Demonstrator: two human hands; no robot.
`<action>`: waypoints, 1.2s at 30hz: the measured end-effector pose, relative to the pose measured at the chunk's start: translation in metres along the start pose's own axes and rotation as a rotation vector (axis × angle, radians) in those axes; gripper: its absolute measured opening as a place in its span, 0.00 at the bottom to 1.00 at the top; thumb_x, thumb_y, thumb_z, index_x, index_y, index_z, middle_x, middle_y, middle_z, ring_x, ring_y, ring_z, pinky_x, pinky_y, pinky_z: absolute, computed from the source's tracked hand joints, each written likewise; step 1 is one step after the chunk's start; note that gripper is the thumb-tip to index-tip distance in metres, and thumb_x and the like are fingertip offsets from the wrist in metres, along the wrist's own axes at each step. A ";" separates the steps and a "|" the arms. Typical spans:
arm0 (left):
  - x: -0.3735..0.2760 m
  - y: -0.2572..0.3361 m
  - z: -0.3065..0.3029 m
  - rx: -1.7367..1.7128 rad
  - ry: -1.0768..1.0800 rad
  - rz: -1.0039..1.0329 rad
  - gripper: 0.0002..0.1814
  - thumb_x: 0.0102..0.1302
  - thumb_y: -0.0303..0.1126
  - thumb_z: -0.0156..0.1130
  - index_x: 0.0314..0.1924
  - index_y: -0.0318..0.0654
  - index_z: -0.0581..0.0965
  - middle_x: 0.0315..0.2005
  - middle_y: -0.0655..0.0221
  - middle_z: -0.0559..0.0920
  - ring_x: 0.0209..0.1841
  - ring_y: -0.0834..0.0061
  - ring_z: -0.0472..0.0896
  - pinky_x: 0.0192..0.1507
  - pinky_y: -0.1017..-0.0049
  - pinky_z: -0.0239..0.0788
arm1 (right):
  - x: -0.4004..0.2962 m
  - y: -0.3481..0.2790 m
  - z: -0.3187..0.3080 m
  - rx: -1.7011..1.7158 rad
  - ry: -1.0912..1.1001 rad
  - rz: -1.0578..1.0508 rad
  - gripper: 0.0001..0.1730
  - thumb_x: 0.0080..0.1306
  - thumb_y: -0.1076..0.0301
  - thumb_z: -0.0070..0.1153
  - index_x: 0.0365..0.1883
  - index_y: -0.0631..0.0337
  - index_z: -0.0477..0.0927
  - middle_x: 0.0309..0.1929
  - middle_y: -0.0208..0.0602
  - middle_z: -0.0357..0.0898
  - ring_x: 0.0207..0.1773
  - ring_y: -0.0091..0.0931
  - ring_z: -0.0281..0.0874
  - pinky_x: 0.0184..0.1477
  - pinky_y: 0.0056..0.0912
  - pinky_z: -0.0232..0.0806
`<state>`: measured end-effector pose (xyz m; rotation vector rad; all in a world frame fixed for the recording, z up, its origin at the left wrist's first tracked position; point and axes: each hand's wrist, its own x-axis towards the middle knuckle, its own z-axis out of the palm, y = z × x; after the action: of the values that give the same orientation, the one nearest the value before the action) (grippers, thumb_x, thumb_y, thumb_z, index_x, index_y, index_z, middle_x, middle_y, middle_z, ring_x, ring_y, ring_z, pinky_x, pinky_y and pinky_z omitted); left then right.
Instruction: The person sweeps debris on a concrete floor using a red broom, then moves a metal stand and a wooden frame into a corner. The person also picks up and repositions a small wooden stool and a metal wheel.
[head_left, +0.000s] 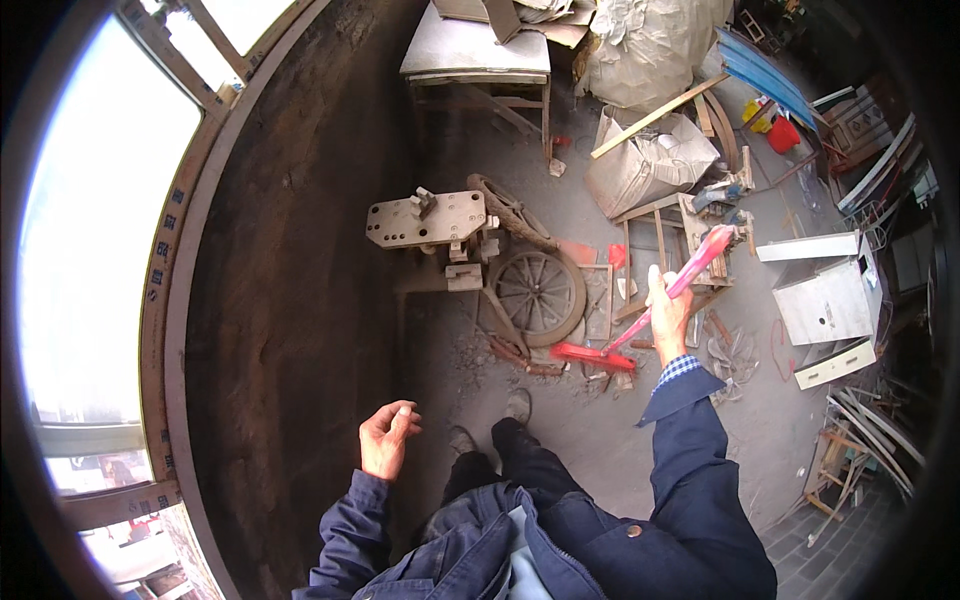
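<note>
My right hand (670, 315) is closed around the pink handle of a broom (592, 356) with a red head. The broom head rests low by the floor, among debris (525, 364) and just below a spoked wheel (535, 289). Off to the left, my left hand (388, 439) holds nothing, its fingers curled loosely and the thumb resting near them. Above that hand stands a machine with a pale metal plate (446, 217) on top, a second wheel leaning behind it.
A dark wall (285, 300) and window frame run along the left. A worn table (480, 56) stands at the top, near large sacks (645, 52). To the right are a wooden frame (660, 217), a white cabinet (825, 300) and a heap of strips (862, 442).
</note>
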<state>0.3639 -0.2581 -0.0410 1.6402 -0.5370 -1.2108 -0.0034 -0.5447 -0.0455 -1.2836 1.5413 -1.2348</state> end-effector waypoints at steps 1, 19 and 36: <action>0.004 0.002 0.006 0.005 -0.001 -0.004 0.15 0.74 0.35 0.60 0.50 0.28 0.80 0.35 0.65 0.84 0.35 0.79 0.81 0.42 0.77 0.75 | 0.008 0.012 -0.004 -0.038 0.033 0.002 0.25 0.74 0.59 0.57 0.17 0.58 0.66 0.16 0.24 0.61 0.21 0.20 0.63 0.27 0.30 0.59; 0.121 0.036 0.033 0.185 -0.023 0.031 0.20 0.72 0.39 0.60 0.48 0.25 0.80 0.33 0.63 0.84 0.33 0.77 0.81 0.39 0.75 0.75 | 0.084 -0.104 -0.021 0.252 0.132 -0.452 0.22 0.74 0.63 0.54 0.19 0.58 0.67 0.16 0.21 0.63 0.17 0.16 0.59 0.21 0.24 0.53; 0.392 0.080 -0.002 0.818 0.316 0.589 0.17 0.65 0.37 0.61 0.46 0.31 0.82 0.45 0.50 0.82 0.53 0.50 0.77 0.59 0.58 0.67 | 0.184 -0.075 0.134 -0.290 -0.365 -0.077 0.07 0.67 0.66 0.62 0.35 0.60 0.80 0.32 0.25 0.79 0.38 0.17 0.75 0.42 0.25 0.69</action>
<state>0.5390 -0.6008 -0.1487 2.0600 -1.3080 -0.2719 0.1049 -0.7539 -0.0003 -1.6640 1.4452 -0.7806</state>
